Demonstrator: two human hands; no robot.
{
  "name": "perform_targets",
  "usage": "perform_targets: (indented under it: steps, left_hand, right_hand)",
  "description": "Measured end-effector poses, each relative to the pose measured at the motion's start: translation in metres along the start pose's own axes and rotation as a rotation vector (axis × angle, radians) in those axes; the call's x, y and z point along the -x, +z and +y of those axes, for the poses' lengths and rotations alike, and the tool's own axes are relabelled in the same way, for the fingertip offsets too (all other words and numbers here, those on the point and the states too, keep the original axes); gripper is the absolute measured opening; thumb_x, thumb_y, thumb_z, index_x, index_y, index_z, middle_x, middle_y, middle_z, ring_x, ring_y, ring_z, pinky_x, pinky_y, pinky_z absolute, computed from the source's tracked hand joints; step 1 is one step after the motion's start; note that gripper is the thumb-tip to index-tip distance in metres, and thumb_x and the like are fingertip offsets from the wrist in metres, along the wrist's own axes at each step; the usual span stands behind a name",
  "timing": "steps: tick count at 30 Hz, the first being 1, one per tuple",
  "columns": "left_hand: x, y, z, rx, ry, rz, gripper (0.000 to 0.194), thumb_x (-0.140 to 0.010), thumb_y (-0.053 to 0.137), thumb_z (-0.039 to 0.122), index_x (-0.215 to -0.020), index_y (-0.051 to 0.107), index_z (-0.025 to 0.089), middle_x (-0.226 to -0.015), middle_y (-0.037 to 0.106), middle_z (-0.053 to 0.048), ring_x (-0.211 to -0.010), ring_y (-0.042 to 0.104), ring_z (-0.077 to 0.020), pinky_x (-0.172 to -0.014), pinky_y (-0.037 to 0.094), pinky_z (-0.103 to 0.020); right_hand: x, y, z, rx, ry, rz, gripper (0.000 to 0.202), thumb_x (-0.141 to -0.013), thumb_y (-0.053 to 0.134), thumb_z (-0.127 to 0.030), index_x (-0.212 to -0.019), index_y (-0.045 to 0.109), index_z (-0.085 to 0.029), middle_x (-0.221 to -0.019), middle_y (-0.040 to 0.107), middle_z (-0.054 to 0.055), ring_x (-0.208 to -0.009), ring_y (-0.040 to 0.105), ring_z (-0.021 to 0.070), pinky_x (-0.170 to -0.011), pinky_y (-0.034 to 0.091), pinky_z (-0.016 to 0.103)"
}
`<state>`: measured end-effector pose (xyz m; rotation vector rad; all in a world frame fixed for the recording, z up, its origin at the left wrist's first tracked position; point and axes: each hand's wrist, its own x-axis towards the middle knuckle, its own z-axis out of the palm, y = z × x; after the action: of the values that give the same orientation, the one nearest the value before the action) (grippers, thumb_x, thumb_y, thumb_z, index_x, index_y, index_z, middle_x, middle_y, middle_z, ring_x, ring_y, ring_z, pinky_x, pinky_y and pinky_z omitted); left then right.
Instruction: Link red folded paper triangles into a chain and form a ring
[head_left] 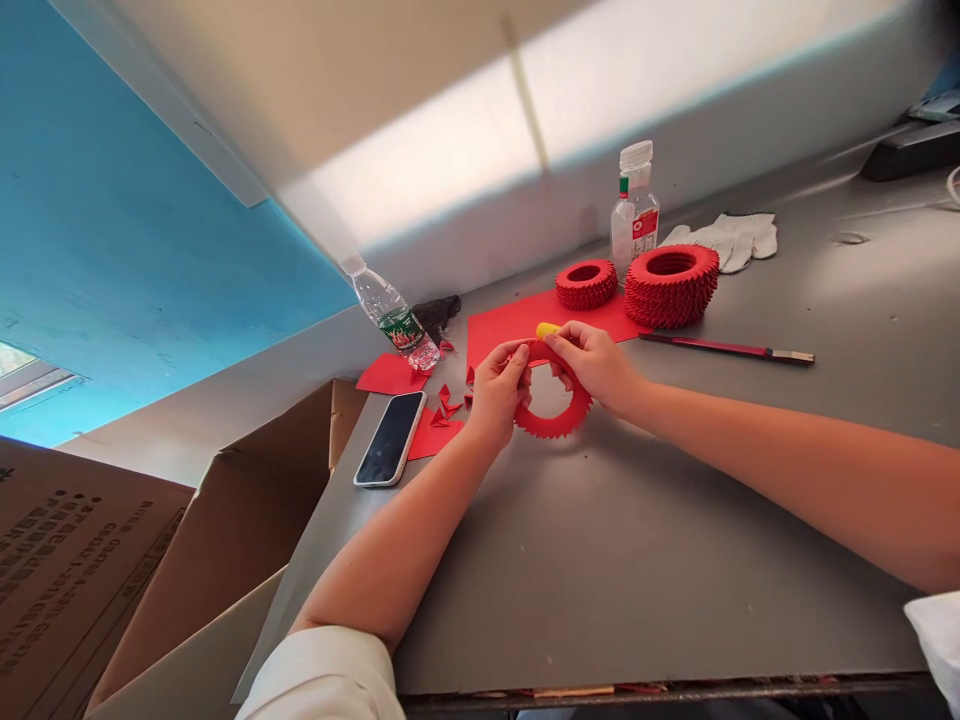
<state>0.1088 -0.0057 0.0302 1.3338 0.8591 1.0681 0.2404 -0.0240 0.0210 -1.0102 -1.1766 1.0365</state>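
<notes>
A red paper ring [553, 424] with a toothed outer edge is held up over the table between my two hands. My left hand [497, 388] is closed on the ring's left side, thumb and fingers pinching near its top. On the upper right side my right hand [596, 365] grips the ring, its fingers partly hidden behind it. A small yellow cylinder [548, 329], perhaps a glue stick, pokes out by the right thumb and fingertips. Beyond the hands lies a red paper sheet [495, 325]. Small folded red paper pieces [444, 405] are scattered left of my left hand.
Behind stand a small stack of red rings [586, 285], a taller stack [671, 285] and clear bottles [636, 215]. White gloves [731, 240] and a utility knife [727, 348] lie rightward. A phone [390, 440], water bottle [397, 318] and open cardboard box [247, 500] are left.
</notes>
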Motion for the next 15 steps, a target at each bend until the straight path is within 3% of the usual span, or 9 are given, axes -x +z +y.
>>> perform_targets:
  steps: [8, 12, 15]
  left_hand:
    - [0.0004, -0.0001, 0.0015, -0.044, -0.030, -0.015, 0.014, -0.080, 0.053, 0.031, -0.083, 0.054, 0.017, -0.050, 0.037, 0.008, -0.032, 0.026, -0.0015, -0.033, 0.026, -0.015]
    - [-0.0031, -0.0032, 0.0024, -0.015, -0.015, -0.068, 0.017, -0.083, 0.047, 0.034, -0.094, 0.049, 0.020, -0.057, 0.047, 0.006, -0.036, 0.038, -0.0036, -0.039, 0.037, -0.017]
    - [-0.0051, -0.0049, 0.0002, 0.019, 0.014, -0.029, 0.016, -0.082, 0.049, 0.033, -0.090, 0.044, 0.021, -0.061, 0.051, 0.005, -0.039, 0.043, -0.0050, -0.042, 0.040, -0.019]
  right_hand:
    - [0.0018, -0.0003, 0.0024, 0.075, -0.031, -0.035, 0.021, -0.082, 0.050, -0.034, -0.069, 0.044, -0.019, -0.052, 0.049, -0.004, -0.038, 0.043, 0.0058, -0.037, 0.034, 0.019]
    - [-0.0020, -0.0026, 0.0016, 0.031, -0.017, -0.005, 0.018, -0.083, 0.049, -0.036, -0.076, 0.046, -0.019, -0.055, 0.052, -0.003, -0.041, 0.046, 0.0067, -0.040, 0.036, 0.019]
    - [-0.0038, -0.0051, 0.0002, 0.008, 0.000, 0.019, 0.021, -0.081, 0.049, -0.039, -0.084, 0.048, -0.019, -0.060, 0.056, -0.002, -0.043, 0.048, 0.0071, -0.042, 0.037, 0.020]
